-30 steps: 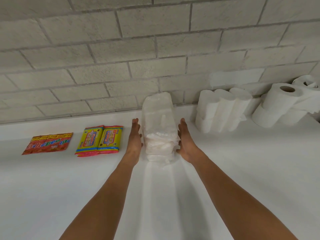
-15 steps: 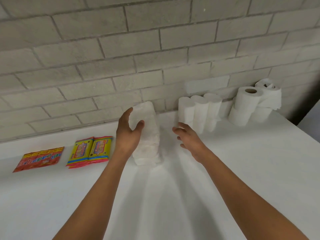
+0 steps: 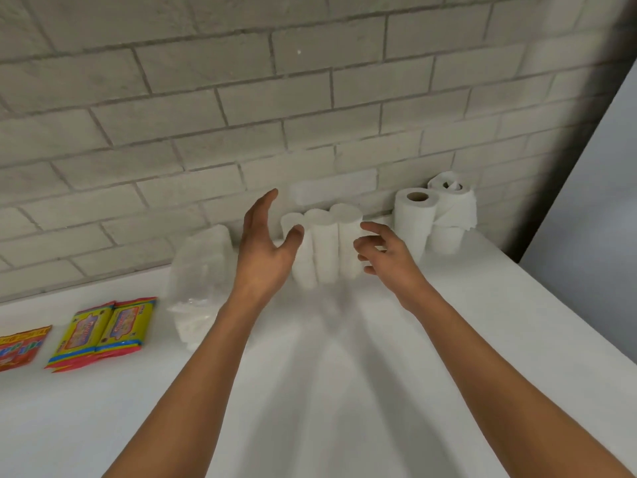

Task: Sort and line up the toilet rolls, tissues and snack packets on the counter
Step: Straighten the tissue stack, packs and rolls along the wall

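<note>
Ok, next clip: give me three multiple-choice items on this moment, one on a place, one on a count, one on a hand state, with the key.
1. Where does the plastic-wrapped tissue pack stand?
A. right of the loose rolls
B. between the yellow snack packets and the wrapped toilet roll pack
C. at the counter's front edge

2. How many yellow snack packets lie side by side?
A. two
B. four
C. five

3. What is the left hand doing?
A. gripping the tissue pack
B. pressing a snack packet flat
C. open, holding nothing, by the wrapped toilet roll pack

Key: 1 B, the packets lie to its left and the roll pack to its right. 2 A, two yellow fronts show next to the red snack packet. 3 C, its fingers are spread and nothing is in them; the right hand is open too.
</note>
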Demonstrator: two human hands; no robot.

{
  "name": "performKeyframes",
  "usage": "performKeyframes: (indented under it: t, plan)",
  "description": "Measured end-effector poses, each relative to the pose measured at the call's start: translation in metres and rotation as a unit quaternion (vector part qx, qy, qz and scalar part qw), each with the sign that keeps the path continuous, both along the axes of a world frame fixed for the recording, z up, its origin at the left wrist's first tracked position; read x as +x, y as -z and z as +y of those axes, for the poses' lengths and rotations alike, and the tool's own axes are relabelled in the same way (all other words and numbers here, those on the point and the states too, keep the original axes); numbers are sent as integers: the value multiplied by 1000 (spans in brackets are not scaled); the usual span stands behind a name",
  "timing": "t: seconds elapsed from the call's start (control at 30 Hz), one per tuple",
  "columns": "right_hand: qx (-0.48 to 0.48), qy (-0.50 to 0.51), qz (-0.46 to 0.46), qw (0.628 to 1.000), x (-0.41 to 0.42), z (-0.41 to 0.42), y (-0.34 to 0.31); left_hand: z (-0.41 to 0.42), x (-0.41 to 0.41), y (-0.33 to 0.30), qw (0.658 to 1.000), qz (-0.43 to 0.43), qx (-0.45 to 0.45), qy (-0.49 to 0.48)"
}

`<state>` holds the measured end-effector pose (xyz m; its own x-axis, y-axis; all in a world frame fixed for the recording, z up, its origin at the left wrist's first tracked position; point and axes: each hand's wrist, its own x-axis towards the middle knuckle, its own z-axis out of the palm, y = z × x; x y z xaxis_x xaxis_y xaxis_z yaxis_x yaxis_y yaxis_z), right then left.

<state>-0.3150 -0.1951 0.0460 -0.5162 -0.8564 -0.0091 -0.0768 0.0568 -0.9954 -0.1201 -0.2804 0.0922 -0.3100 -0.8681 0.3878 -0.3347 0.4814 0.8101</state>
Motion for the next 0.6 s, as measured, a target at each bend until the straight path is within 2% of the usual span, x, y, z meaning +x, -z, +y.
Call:
performKeyframes:
  t: [0.27, 0.6]
  plan:
    - [-20, 40, -7, 999, -126, 15, -4, 23, -115, 9, 999, 3, 42, 18]
    - [-21, 157, 3, 987, -249, 9, 18, 12, -225, 43, 994, -34, 104, 28]
